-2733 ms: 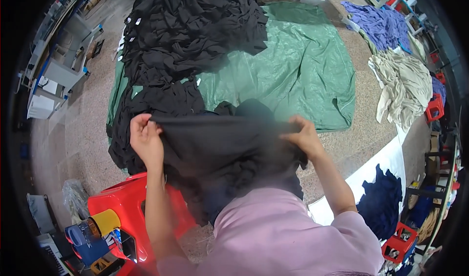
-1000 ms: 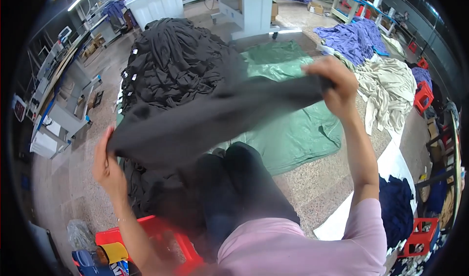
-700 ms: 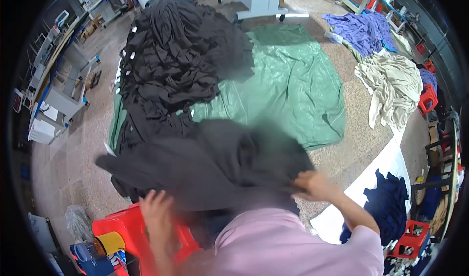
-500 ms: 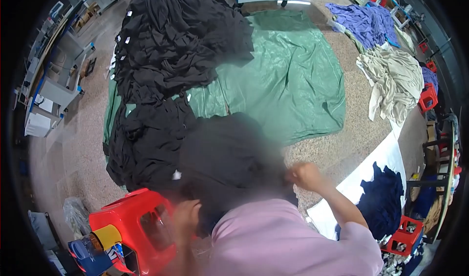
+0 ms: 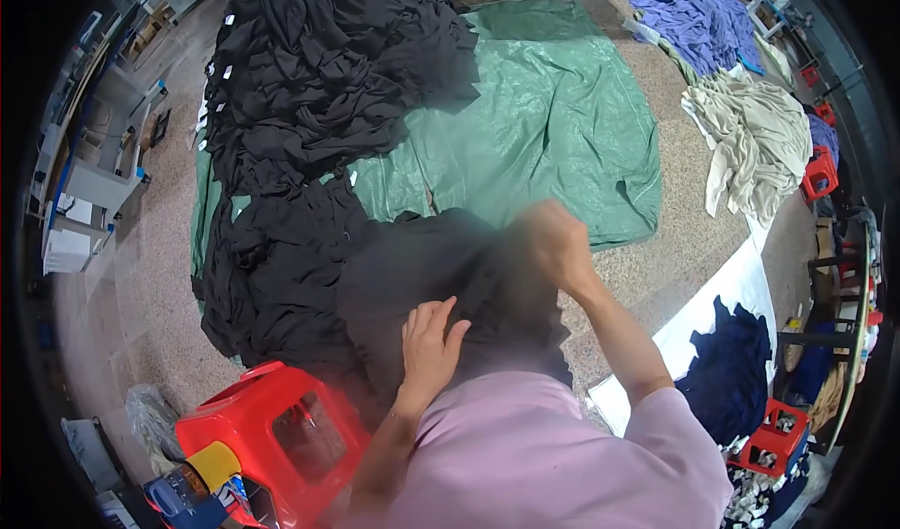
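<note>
A black garment (image 5: 412, 271) lies spread across my lap area and merges with the dark cloth in front of me. My left hand (image 5: 429, 349) rests on or just over its near part, fingers stretched and thumb apart. My right hand (image 5: 555, 243) is raised at the garment's right side, curled closed and blurred by motion, with the dark cloth's edge seemingly in its grip. Beyond and to the left sits a large heap of black garments (image 5: 319, 79) with small white tags, and a lower black pile (image 5: 281, 257) adjoins it.
A green tarp (image 5: 553, 126) lies under the heap. At the lower left is a red plastic stool (image 5: 225, 407) with a yellow-banded clear container (image 5: 216, 465). On the right are purple cloth (image 5: 698, 28), cream cloth (image 5: 755, 140), and navy pieces (image 5: 727, 370) on white sheeting.
My right hand has moved up and forward with the cloth's edge. My left hand has shifted right from beside the stool onto the black garment, its fingers now outstretched.
</note>
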### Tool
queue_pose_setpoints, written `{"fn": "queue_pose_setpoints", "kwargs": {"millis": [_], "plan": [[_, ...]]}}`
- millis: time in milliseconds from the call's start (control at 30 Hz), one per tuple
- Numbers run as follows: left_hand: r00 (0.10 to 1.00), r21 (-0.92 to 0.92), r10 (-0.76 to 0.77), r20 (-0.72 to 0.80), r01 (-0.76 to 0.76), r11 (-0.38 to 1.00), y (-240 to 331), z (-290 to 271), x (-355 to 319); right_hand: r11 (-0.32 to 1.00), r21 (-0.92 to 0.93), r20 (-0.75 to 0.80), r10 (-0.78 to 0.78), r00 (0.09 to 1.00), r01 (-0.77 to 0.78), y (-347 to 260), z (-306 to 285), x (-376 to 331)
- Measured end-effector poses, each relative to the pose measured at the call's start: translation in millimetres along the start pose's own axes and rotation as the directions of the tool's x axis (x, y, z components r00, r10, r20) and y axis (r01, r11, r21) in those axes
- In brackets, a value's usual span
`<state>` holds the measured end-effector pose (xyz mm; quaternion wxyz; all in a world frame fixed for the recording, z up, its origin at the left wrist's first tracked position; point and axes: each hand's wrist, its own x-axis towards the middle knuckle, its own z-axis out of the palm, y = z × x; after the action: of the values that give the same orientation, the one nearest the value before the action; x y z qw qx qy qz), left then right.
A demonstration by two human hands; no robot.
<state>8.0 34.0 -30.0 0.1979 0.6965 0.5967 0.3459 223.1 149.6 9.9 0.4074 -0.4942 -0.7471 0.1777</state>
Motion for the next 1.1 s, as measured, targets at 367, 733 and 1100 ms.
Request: {"fn": "queue_pose_setpoints", "kwargs": {"millis": [367, 733, 1100], "plan": [[0.931, -0.369, -0.300, 0.206, 0.358, 0.857, -50, 4, 12, 0.983, -0.017, -0.085, 0.183, 0.979, -0.185, -5, 62, -12], [0.901, -0.438, -0.409, 0.146, 0.430, 0.790, -28, 3, 9, 0.934, 0.249, 0.509, 0.101, 0.855, -0.258, -61, 71, -92], [0.785, -0.590, -0.387, 0.484, 0.619, 0.518, -55, -4, 11, 0.938, 0.276, 0.497, 0.047, 0.866, -0.209, -45, 76, -87]]}}
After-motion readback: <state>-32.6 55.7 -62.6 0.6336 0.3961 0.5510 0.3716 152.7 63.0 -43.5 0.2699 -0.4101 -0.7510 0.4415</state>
